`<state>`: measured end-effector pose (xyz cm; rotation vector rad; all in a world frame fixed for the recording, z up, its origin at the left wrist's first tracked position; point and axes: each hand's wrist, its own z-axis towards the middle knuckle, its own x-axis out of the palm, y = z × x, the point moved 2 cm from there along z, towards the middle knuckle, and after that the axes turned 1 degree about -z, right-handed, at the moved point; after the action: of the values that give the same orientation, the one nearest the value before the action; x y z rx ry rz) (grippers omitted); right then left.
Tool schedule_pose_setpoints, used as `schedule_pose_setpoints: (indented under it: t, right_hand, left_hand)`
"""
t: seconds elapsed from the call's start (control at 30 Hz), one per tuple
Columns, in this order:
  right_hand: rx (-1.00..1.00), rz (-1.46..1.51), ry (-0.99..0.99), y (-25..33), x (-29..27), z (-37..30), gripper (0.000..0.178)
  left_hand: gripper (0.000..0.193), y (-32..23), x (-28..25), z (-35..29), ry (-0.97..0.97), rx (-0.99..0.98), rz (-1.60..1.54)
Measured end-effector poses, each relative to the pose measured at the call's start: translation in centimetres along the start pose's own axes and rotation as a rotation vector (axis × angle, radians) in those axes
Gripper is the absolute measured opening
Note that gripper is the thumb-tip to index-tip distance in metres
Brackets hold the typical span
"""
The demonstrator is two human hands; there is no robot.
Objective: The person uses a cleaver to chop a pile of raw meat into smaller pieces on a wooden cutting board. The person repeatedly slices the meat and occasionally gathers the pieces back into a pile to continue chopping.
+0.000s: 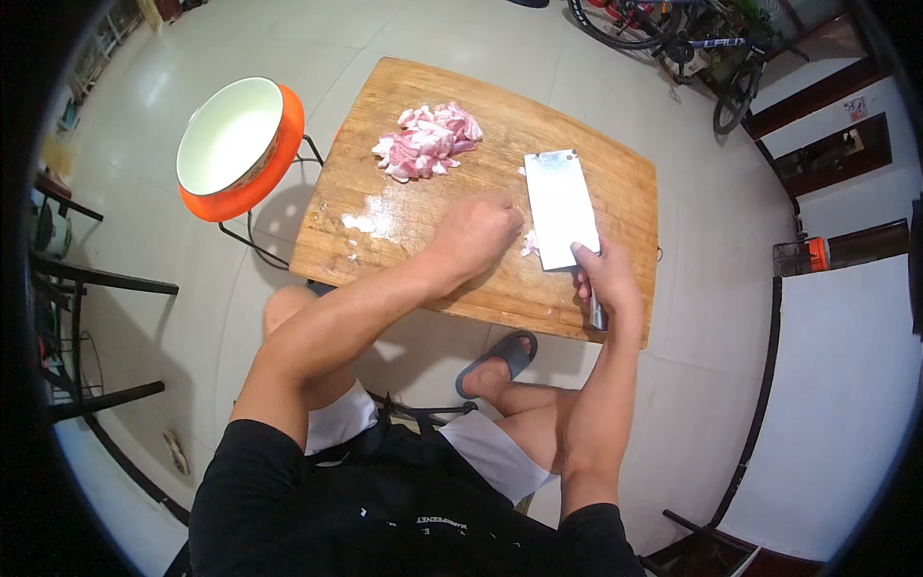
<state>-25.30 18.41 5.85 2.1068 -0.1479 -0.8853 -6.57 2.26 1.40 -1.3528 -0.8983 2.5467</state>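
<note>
A wooden board [500, 101] stands before my knees. The broad steel cleaver [561, 207] is in my right hand [612, 279], thumb on the blade's near end and fingers round the handle. Its blade lies over the right part of the board. My left hand [478, 234] is on the board just left of the blade, its fingers curled in; whatever they hold is hidden. Small meat scraps [530, 243] lie between that hand and the blade. Toward the far left sits a pile of sliced pink, fatty meat [428, 144]. Pale bits [361, 224] are scattered nearer me.
Left of the board, a deep whitish bowl [231, 135] rests on an orange stool [291, 144] with dark metal legs. A bicycle [683, 43] stands at the far right. Dark chair legs [106, 274] reach in from the left. My sandalled foot [495, 365] is below the near edge.
</note>
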Motion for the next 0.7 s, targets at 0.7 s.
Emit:
schedule_pose_setpoints:
  t: [0.7]
  right_hand:
    - [-0.084,0.156,0.174,2.9,4.5,-3.0,0.021]
  left_hand:
    - [0.018,2.2,-5.9,0.2,0.120,-0.269,0.022]
